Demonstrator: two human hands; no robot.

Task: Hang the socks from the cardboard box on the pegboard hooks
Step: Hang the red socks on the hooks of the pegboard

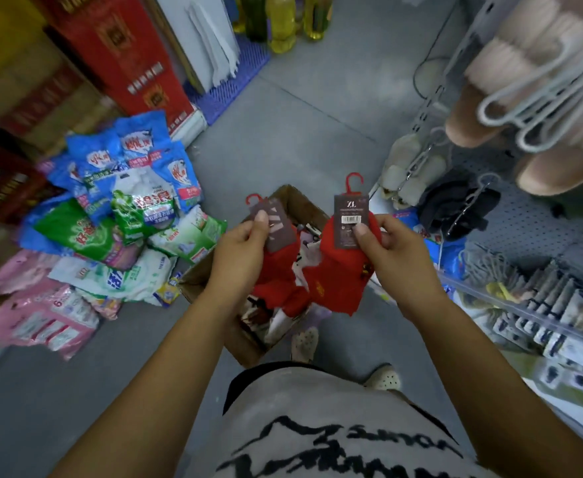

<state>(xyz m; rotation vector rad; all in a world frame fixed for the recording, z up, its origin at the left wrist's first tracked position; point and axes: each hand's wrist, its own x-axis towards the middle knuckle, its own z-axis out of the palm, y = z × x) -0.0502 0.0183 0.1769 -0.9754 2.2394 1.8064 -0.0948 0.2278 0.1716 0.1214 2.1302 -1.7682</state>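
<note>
I hold a pair of red socks in each hand above the open cardboard box on the floor. My left hand pinches the grey card of the left red socks, whose red hook points up-left. My right hand pinches the barcode card of the right red socks, its red hook upright. More socks lie inside the box, partly hidden by my hands. The grey pegboard with metal hooks stands at the right; dark socks and fluffy slippers hang there.
A heap of detergent bags lies on the floor at the left, beside stacked red cartons. Oil bottles stand at the back. A shelf of small packaged goods runs along the lower right. My feet are beside the box.
</note>
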